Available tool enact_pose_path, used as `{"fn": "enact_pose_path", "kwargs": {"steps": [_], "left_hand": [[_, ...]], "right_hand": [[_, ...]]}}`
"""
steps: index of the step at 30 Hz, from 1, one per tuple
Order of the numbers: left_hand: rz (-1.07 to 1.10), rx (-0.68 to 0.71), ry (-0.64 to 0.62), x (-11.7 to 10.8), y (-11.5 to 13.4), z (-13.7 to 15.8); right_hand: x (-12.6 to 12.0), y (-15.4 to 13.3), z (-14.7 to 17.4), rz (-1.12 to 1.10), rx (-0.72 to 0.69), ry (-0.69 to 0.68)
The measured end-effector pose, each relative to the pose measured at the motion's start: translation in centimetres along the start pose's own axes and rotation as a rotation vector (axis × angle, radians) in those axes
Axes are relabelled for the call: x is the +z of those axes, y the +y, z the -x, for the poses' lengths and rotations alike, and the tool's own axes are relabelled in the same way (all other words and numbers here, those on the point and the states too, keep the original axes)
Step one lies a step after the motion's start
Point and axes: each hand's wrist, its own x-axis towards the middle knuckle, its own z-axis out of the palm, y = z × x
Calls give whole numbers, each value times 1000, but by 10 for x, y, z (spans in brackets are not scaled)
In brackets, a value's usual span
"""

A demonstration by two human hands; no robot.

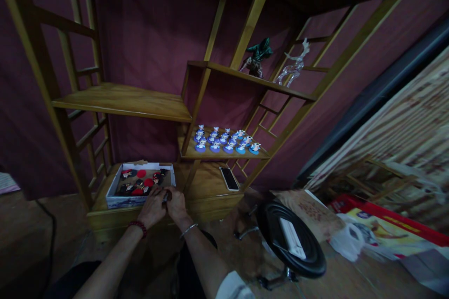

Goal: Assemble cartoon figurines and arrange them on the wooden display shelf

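Note:
My left hand and my right hand meet at the front right corner of a white cardboard box. Their fingers are closed together around a small dark object, too hidden to name. Inside the box lie several small red and black figurines and a round red disc. To the right, rows of small purple and blue figurines stand upright on a low shelf, apart from my hands.
A wooden display rack rises in front. A phone lies on its bottom board. The upper right shelf holds a dark green statuette and a clear deer figure. A black round stool, plastic bag and red-yellow box stand right.

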Motion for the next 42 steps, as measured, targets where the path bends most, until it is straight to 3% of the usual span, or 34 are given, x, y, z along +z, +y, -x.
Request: {"fn": "enact_pose_path", "kwargs": {"steps": [12, 19, 34, 42], "left_hand": [[-6, 22, 68, 5, -26, -3], [-61, 46, 75, 7, -41, -3], [-121, -7, -83, -2, -57, -12], [-154, -147, -226, -12, -69, -17]], "right_hand": [[13, -10, -3, 16, -113, 61], [23, -10, -12, 102, -184, 13], [36, -11, -23, 249, -318, -117], [29, -21, -30, 402, -225, -305]]}}
